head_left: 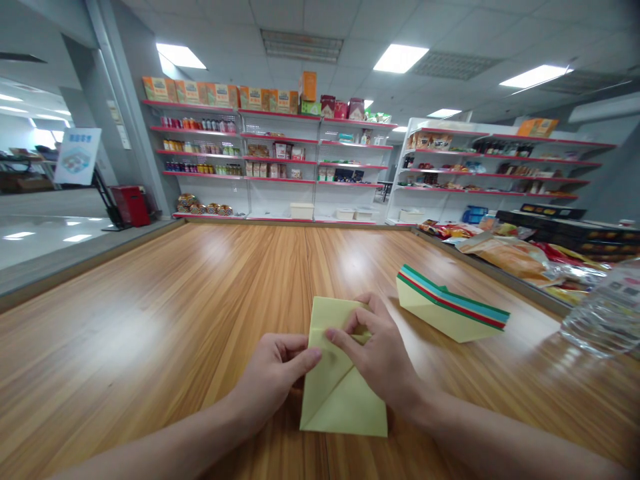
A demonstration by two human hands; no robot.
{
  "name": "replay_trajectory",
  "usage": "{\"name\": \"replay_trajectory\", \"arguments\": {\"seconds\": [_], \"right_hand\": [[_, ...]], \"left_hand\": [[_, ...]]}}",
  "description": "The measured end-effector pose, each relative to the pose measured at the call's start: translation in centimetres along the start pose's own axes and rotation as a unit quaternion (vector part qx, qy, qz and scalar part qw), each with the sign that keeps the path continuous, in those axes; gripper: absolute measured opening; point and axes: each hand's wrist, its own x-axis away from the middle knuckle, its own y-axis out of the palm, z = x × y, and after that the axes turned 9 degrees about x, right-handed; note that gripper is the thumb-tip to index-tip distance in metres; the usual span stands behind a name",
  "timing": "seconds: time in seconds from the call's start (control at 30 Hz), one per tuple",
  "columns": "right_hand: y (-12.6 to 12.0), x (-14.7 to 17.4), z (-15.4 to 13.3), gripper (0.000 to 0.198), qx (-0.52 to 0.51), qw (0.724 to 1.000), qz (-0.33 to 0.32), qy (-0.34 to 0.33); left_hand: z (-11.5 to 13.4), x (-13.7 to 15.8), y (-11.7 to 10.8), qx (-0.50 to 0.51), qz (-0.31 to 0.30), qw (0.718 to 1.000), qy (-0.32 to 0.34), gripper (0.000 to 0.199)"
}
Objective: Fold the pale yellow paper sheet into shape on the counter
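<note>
A pale yellow sheet of folded paper (350,407) is held between my two hands, tilted up over the wooden table. Diagonal creases and a folded flap show on its lower half. My left hand (280,363) pinches the left edge, thumb on the front and the other fingers curled behind. At the upper right, my right hand (383,347) grips the paper with its thumb pressed on the front face; some of its fingertips are hidden. Right of that hand stands a folded paper boat (445,310), pale yellow below with green, blue, white and red stripes along the top.
The wooden table (175,320) has a raised rim. A clear plastic bottle (605,313) is at its right edge. Bagged snacks (515,257) and stacked black boxes (575,233) lie beyond the right rim. Stocked shelves (280,160) line the back.
</note>
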Motion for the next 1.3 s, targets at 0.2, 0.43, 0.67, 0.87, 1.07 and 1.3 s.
{"name": "replay_trajectory", "arguments": {"seconds": [0.2,0.43,0.67,0.87,1.07,1.3], "right_hand": [[-0.2,-0.1,0.1,0.023,-0.017,1.000,-0.017,0.005],[0.1,-0.7,1.3,0.024,-0.093,0.994,-0.048,0.029],[0.5,-0.1,0.9,0.019,-0.172,0.981,-0.031,0.085],[1.0,-0.4,1.1,0.064,-0.419,0.873,-0.093,0.232],[1.1,-0.5,1.3,0.037,-0.457,0.832,-0.171,0.263],[1.0,-0.1,1.4,0.036,-0.435,0.850,-0.143,0.260]], "left_hand": [[0.3,-0.3,0.0,-0.016,0.023,0.999,0.016,0.027],[0.6,-0.3,-0.2,0.039,-0.002,0.999,0.003,0.024],[0.5,-0.4,-0.3,0.042,0.018,0.999,0.010,0.025],[0.9,-0.3,-0.2,0.066,0.081,0.994,0.036,0.026],[1.0,-0.5,-0.3,0.075,0.090,0.993,0.030,0.026],[1.0,-0.4,-0.1,0.064,0.074,0.995,0.026,0.028]]}}
